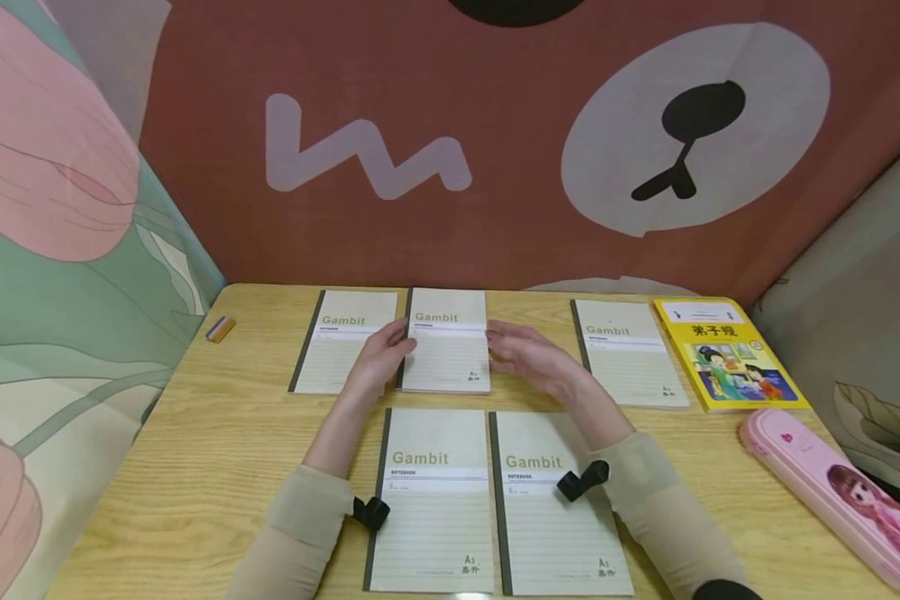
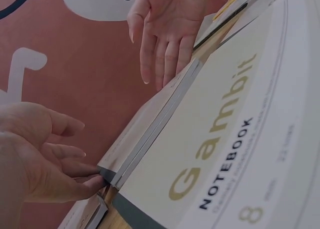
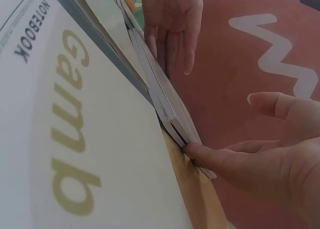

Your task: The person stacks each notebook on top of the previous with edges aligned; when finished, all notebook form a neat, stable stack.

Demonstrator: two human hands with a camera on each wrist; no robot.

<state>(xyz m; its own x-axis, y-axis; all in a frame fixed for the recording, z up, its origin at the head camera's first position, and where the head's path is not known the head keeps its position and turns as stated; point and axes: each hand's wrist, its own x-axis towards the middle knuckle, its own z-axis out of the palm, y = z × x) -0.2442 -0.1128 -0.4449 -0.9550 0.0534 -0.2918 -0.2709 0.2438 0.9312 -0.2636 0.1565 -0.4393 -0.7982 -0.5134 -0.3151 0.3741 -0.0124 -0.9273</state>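
At twelve o'clock on the desk, stacked Gambit notebooks are touched by left hand and right hand, neither grip closed, seemingly to square edges.

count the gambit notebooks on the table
5 visible: far-left notebook, far-middle notebook, far-right notebook, near-left notebook, near-right notebook. The far-middle notebook looks stacked, so more may be hidden beneath.
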